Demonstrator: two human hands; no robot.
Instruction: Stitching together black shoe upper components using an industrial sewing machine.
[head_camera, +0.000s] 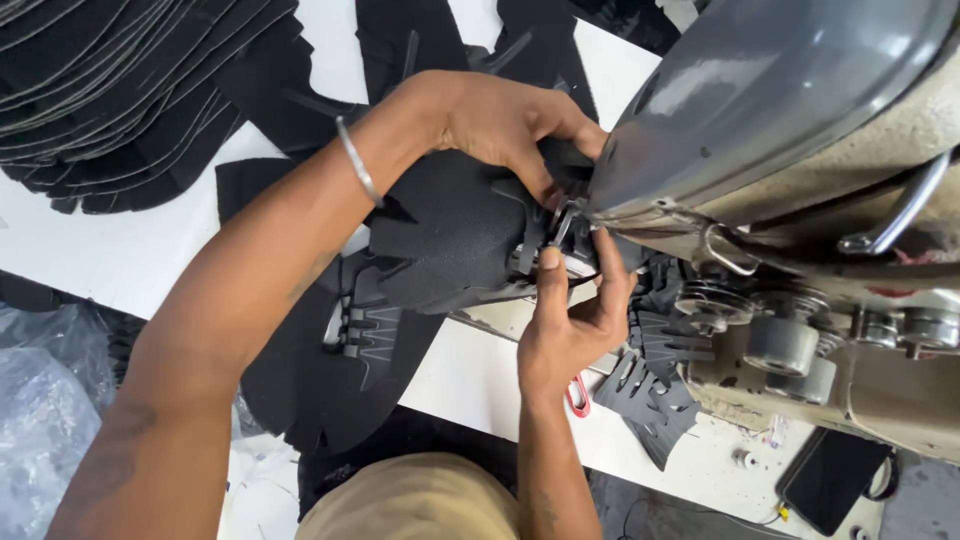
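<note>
View from above of two bare hands working at a sewing machine (800, 130), whose grey head fills the upper right. The left hand (500, 125), with a thin metal bangle (358, 160) on its wrist, reaches across from the left and presses its fingers down on a black fabric piece (450, 225) close to the needle area. The right hand (570, 320) rises from below; its thumb and fingers are pressed together, pinching the edge of the same piece just beside the presser foot (562, 225). The fabric piece lies on the white table (110, 250) between the two hands, its far edge tucked under the machine head. More black cut pieces lie stacked at the upper left (120, 90) and loose at the lower right (650, 400). A small red-handled tool (578, 395) rests on the table near the right wrist, and a dark phone (830, 480) lies at the lower right.
</note>
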